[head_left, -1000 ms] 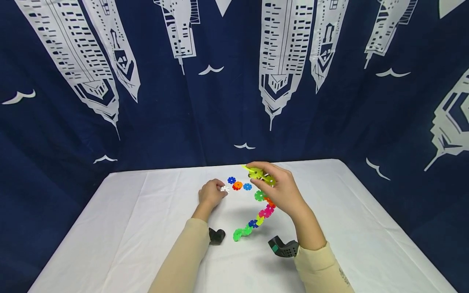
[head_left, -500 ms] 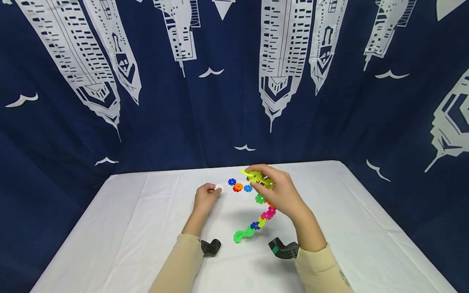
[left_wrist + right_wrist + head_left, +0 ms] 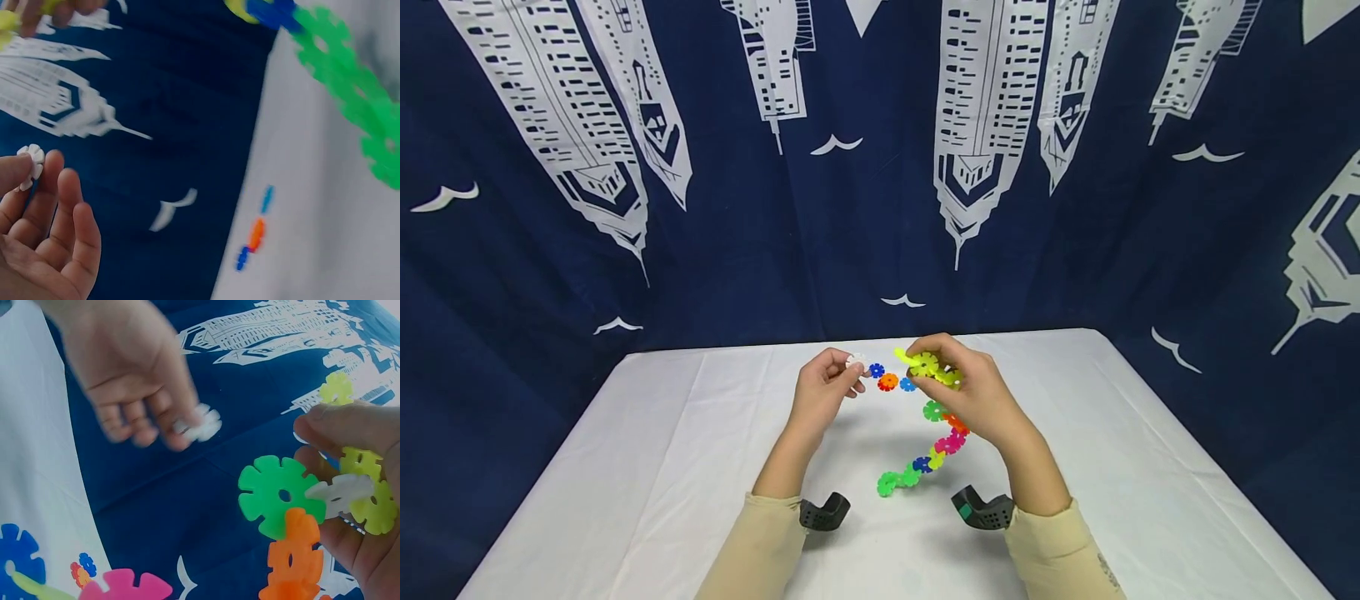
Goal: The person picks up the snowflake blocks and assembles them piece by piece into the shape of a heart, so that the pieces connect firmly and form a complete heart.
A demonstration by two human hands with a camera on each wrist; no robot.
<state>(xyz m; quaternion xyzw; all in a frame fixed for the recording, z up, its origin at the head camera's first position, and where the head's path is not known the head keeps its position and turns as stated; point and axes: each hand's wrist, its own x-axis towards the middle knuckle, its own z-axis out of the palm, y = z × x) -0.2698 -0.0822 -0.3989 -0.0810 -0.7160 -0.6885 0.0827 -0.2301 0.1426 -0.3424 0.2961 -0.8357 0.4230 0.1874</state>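
Note:
Between thumb and index finger, my left hand point(image 3: 822, 392) pinches a white snowflake disc point(image 3: 854, 361), raised above the table. Its other fingers are loosely bent, as the left wrist view shows. My right hand point(image 3: 967, 390) grips the upper end of a chain of interlocked snowflake discs at its yellow discs point(image 3: 925, 364). Below the hand the chain hangs and curves through a green disc point(image 3: 281, 495), orange discs point(image 3: 292, 556), pink ones point(image 3: 951, 442) and a blue one point(image 3: 922, 465) to a green end point(image 3: 887, 484). A gap separates the white disc from the chain.
Behind the hands, a blue disc point(image 3: 877, 370), an orange disc point(image 3: 888, 382) overlapping a red one, and a light blue disc point(image 3: 907, 384) lie on the white-covered table point(image 3: 685, 467). A navy curtain point(image 3: 850, 225) with white buildings hangs at the far edge.
My left hand has drawn the white disc back leftward, then lifted it up toward the right hand. The right hand has stayed nearly in place with the chain.

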